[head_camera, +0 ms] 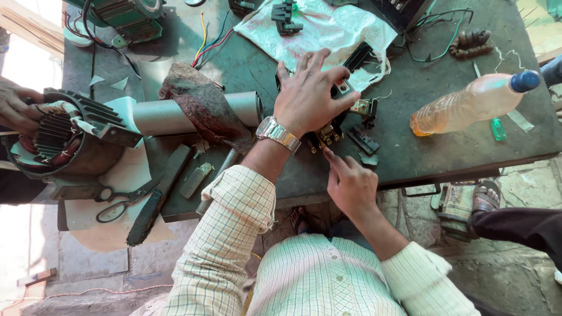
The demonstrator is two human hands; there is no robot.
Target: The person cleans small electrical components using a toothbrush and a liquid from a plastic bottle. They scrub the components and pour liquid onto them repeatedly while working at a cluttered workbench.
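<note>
A black switch block (pixel 345 93) with brass terminals lies mid-table, under the left hand (pixel 308 93), which grips it from above, hiding most of it. The right hand (pixel 349 184), at 6 o'clock, pokes one finger at its terminals, grasping nothing. The table edge (pixel 456 169) runs just below; a bottle (pixel 468 105) lies at 3 o'clock.

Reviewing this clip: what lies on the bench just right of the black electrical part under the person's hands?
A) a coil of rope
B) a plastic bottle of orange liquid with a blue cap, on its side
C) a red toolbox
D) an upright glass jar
B: the plastic bottle lies tilted on its side on the dark bench, blue cap toward the right edge, right of the left hand pressing on the black electrical part.
</note>
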